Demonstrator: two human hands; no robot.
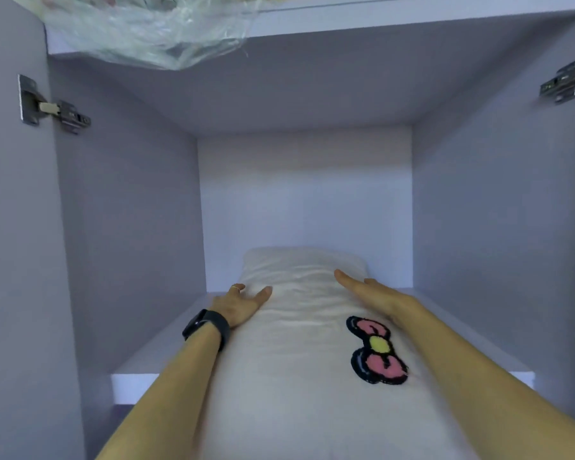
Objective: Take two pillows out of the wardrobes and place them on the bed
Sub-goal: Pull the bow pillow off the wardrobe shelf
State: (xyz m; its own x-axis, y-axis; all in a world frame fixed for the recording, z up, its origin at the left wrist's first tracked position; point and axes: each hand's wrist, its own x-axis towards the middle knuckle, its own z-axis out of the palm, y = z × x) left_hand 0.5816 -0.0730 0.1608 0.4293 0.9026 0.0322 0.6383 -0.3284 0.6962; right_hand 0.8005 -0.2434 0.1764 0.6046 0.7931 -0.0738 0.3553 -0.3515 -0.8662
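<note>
A long white pillow [299, 343] with a pink, yellow and black bow patch [377, 350] lies lengthwise on a shelf [153, 370] inside the open wardrobe, its near end sticking out toward me. My left hand [243, 302], with a black watch on the wrist and a ring, rests against the pillow's left side, fingers spread. My right hand [375, 293] lies flat on the pillow's right upper side, fingers stretched out. Neither hand has closed around the pillow. A second pillow is not in view.
The wardrobe's grey side walls [478, 227] flank the pillow closely. An upper shelf [346, 24] holds a clear plastic bag [146, 31] hanging over its edge. Metal door hinges sit at the left [54, 106] and right [565, 81].
</note>
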